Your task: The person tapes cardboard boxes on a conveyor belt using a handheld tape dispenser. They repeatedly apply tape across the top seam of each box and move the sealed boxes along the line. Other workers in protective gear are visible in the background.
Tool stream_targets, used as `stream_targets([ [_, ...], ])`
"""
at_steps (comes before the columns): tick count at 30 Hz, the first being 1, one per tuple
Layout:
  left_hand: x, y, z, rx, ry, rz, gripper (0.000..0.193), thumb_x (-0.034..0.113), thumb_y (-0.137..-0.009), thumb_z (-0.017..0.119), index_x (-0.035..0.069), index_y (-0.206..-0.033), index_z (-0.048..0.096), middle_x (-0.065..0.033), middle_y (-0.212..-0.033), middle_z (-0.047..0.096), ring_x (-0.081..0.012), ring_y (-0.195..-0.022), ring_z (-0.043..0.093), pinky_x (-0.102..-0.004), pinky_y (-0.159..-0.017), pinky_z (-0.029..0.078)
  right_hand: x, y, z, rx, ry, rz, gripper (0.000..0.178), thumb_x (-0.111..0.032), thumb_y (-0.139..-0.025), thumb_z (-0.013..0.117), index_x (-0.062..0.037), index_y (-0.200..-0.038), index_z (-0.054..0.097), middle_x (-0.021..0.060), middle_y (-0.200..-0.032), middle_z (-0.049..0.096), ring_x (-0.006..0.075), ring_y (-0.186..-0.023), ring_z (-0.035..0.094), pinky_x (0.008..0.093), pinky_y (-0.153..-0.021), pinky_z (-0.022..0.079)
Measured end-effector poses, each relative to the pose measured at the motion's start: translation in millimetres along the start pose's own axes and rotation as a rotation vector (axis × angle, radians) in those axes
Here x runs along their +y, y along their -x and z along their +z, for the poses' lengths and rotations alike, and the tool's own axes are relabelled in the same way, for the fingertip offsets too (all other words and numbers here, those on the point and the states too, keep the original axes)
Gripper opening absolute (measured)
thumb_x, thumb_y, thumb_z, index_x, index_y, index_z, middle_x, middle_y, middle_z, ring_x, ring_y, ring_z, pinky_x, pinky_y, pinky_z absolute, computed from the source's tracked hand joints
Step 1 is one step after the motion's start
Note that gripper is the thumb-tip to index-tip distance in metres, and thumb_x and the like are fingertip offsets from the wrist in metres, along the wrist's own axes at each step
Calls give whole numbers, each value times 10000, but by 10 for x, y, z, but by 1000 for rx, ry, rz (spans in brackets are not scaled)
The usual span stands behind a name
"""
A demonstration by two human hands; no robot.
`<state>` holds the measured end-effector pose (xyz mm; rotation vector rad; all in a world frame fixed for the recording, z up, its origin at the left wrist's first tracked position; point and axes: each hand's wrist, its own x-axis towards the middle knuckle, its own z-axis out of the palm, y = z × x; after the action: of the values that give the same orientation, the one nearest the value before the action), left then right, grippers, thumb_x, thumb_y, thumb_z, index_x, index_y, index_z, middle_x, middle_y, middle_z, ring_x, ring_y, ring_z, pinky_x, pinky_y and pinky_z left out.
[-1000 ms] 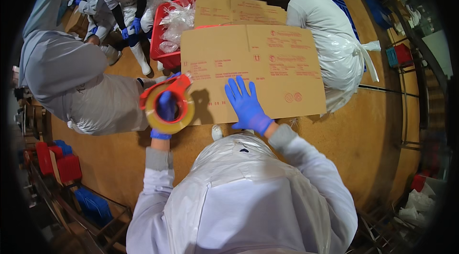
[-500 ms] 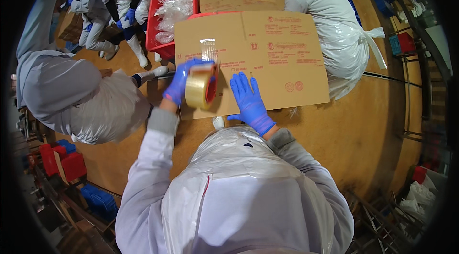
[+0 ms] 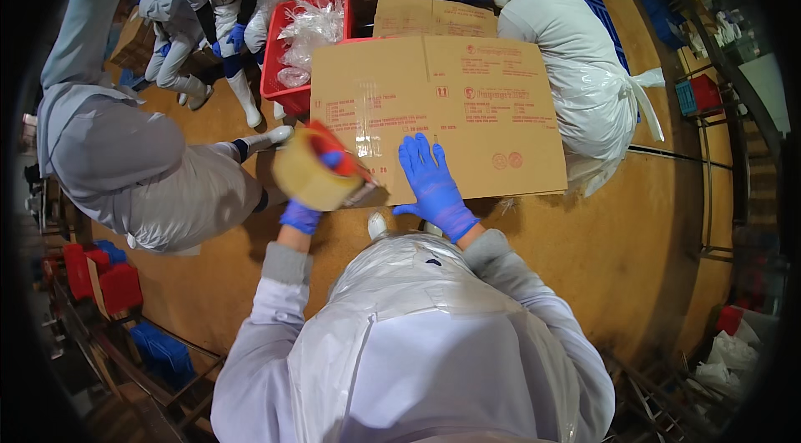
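**Tape dispenser (image 3: 307,179) and cardboard (image 3: 501,134)**

Fingers of the left hand (image 3: 300,216) clamp the blurred dispenser over the cardboard's near left corner; those of the right hand (image 3: 433,194) lie slightly apart, flat on its surface. A red crate (image 3: 288,98) stands beyond.

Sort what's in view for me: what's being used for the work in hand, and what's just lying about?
In use:
- tape dispenser, in the left hand
- near cardboard, under the right hand
- clear tape strip on it

Apparently lying about:
- red crate holding clear plastic
- blue container, lower left
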<state>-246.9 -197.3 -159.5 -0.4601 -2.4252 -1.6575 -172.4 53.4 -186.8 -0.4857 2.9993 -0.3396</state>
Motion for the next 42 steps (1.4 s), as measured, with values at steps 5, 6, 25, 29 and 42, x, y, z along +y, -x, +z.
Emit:
stream_targets([
  [5,447,-174,-1278,594,727,-4,379,218,-967,630,40,-1295,562,-109,-1171,657,-237,-1026,657,-419,-913,541,13,3,-884,472,-233,-248,841,-491,-797,774,20,-1408,505,198,-1415,543,365,-1355,487,453,-1093,426],
  [6,449,-188,-1499,626,848,8,381,207,-962,635,39,-1296,564,-109,-1178,656,-234,-1033,656,-414,-918,539,-4,18,-1213,587,-347,-290,751,-449,-826,768,23,-1369,553,194,-1351,610,355,-1296,565,432,-1056,476],
  [25,109,-320,-291,-145,282,36,474,-4,-864,731,13,-1320,603,-103,-1313,640,-192,-1171,631,-335,-1027,500,485,1044,-373,-369,-1091,182,804,-424,-917,715,20,-1495,374,191,-1358,615,291,-1259,614,429,-1027,513],
  [29,208,-1115,292,-316,141,301,426,2,-870,735,8,-1285,638,-98,-1298,657,-183,-1181,634,-319,-1037,500,50,396,-361,-51,38,-18,1026,-429,-750,820,-32,-1554,319,145,-1606,331,340,-1506,264,531,-1207,228],
  [42,23,-48,291,-623,251,-221,240,172,-974,602,43,-1137,721,-73,-1114,713,-140,-1040,676,-316,-906,541,208,224,83,-2,174,9,942,-395,-792,732,-56,-1564,313,116,-1645,275,350,-1540,190,571,-1218,166],
])
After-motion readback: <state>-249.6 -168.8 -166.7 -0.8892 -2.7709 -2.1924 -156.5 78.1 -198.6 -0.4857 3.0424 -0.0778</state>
